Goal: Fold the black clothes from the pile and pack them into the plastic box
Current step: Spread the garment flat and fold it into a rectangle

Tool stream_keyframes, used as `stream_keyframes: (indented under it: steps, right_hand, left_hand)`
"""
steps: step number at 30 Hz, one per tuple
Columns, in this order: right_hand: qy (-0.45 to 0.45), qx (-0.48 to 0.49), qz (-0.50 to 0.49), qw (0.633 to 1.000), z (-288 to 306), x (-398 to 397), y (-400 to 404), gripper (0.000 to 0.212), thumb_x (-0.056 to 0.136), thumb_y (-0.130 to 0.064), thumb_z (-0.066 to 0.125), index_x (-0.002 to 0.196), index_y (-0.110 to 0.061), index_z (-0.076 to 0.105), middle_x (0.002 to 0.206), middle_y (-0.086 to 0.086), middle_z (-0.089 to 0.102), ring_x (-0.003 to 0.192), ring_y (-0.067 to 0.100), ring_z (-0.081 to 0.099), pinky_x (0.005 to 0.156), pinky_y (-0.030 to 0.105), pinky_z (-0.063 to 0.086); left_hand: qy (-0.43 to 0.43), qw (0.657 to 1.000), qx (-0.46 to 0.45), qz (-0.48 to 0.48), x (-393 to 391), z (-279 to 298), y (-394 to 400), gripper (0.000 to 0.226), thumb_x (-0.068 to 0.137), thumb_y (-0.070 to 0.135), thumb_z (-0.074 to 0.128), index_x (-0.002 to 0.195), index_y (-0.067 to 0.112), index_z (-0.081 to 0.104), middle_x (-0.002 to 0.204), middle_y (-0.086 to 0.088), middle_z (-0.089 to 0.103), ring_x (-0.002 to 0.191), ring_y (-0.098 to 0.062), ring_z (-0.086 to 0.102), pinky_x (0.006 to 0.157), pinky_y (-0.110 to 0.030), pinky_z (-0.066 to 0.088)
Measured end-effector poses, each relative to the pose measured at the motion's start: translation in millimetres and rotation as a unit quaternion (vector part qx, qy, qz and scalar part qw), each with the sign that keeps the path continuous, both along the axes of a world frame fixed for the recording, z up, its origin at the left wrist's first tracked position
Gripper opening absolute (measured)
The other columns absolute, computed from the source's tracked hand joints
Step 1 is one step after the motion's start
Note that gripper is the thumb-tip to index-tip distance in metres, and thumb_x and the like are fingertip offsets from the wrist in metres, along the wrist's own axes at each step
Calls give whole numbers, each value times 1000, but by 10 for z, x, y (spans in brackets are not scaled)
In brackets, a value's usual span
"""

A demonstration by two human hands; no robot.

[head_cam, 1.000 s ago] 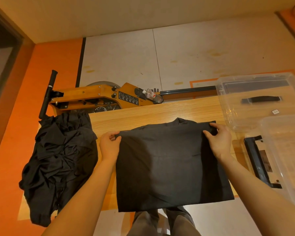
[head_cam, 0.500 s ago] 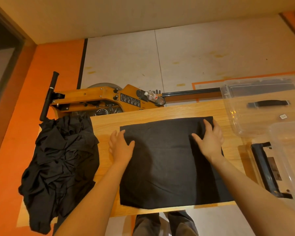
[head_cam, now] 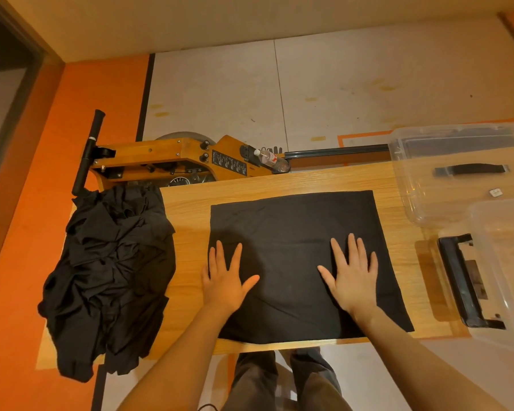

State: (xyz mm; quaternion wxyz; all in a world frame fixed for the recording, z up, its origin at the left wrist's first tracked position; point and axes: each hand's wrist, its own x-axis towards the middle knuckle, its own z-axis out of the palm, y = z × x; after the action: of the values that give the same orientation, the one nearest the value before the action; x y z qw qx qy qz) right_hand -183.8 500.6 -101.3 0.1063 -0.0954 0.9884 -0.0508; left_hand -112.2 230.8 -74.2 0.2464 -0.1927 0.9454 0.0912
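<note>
A black garment [head_cam: 294, 223], folded into a flat rectangle, lies in the middle of the wooden table [head_cam: 187, 203]. My left hand [head_cam: 227, 277] rests flat on its left edge with fingers spread. My right hand [head_cam: 352, 271] presses flat on its right half, fingers straight. A crumpled pile of black clothes [head_cam: 110, 271] hangs over the table's left end. The clear plastic box [head_cam: 505, 262] stands at the right edge, partly out of view.
The clear box lid [head_cam: 457, 173] with a black handle lies at the table's back right. A black latch piece [head_cam: 463, 283] sits beside the box. An orange-wood rowing machine [head_cam: 166, 158] with a bottle stands behind the table. My legs show below the front edge.
The garment's top half was folded down and laid flat. Both hands let go of its upper corners and slid toward me, now flat on the cloth.
</note>
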Motion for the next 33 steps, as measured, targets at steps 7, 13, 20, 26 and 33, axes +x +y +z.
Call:
stream_keyframes:
  steps: [7, 13, 20, 26, 33]
  right_hand:
    - [16, -40, -55, 998, 99, 171, 245, 74, 92, -64, 19, 148, -20, 39, 159, 18, 23, 148, 36, 17, 115, 61, 20]
    - [-13, -30, 28, 999, -17, 499, 168, 77, 88, -74, 23, 148, -28, 38, 160, 13, 21, 149, 33, 12, 115, 62, 14]
    - [-37, -15, 30, 999, -33, 406, 134, 86, 84, -83, 16, 152, -32, 29, 162, 12, 19, 150, 34, 8, 115, 65, 12]
    - [-52, -9, 23, 998, 3, 32, -11, 90, 80, -85, 9, 155, -36, 11, 165, 9, 2, 151, 31, -7, 116, 61, 1]
    - [-35, -38, 6, 999, 130, -96, -86, 76, 89, -71, 29, 154, -32, 25, 164, 12, 6, 151, 33, 0, 119, 58, 6]
  left_hand:
    - [75, 996, -1, 48, 171, 45, -99, 74, 94, 60, 35, 154, 30, 3, 161, -12, -3, 148, -27, -5, 118, -45, 10]
    - [91, 995, -4, -31, 747, -24, 71, 60, 91, 53, 39, 144, 25, 38, 151, -14, 35, 139, -32, 34, 103, -50, 38]
    - [39, 997, -25, -61, 708, -98, -22, 68, 89, 65, 21, 149, 35, 23, 155, -14, 29, 142, -32, 25, 104, -53, 37]
    - [39, 997, -11, -63, 263, -54, -165, 68, 96, 61, 28, 149, 41, -10, 160, -7, -15, 147, -27, -16, 118, -48, 3]
    - [124, 988, 58, 77, 298, 38, -170, 68, 94, 49, 51, 151, 34, 17, 160, -7, 7, 147, -26, 9, 114, -44, 20]
